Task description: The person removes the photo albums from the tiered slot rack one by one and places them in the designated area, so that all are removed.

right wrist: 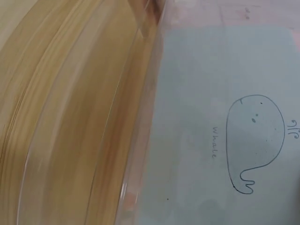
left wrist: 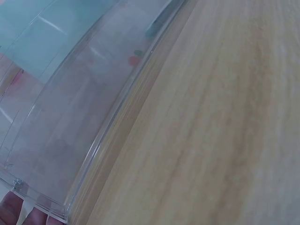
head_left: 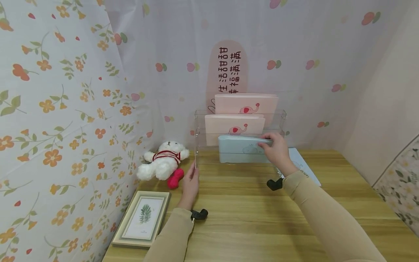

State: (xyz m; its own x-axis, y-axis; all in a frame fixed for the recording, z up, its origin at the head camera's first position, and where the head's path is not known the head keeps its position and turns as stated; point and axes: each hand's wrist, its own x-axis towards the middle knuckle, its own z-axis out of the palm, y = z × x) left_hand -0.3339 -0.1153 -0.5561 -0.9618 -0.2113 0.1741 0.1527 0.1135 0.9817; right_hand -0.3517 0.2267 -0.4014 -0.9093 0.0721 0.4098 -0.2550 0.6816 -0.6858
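the right hand's grip is narrow, thumb and fingers pinching the upper right corner of a pale blue folder that stands upright in the front tier of a clear rack. from the right wrist view i can read "whale" on its front, beside a line-drawn whale. the left hand is at the rack's left side, its fingertips touching the edge; i can't tell whether that grip closes on the panel or simply rests against it. behind the blue folder stand two pink ones with red elephants, a paler folder in the middle and a taller folder at the back. to the right, partly behind the right hand, a blue sheet lies flat on the wooden worktop. over on the left, a white plush toy in a striped top lies on its back near the patterned curtain, a red bow-shaped thing just beside it, and nearer me a picture frame lies face up.
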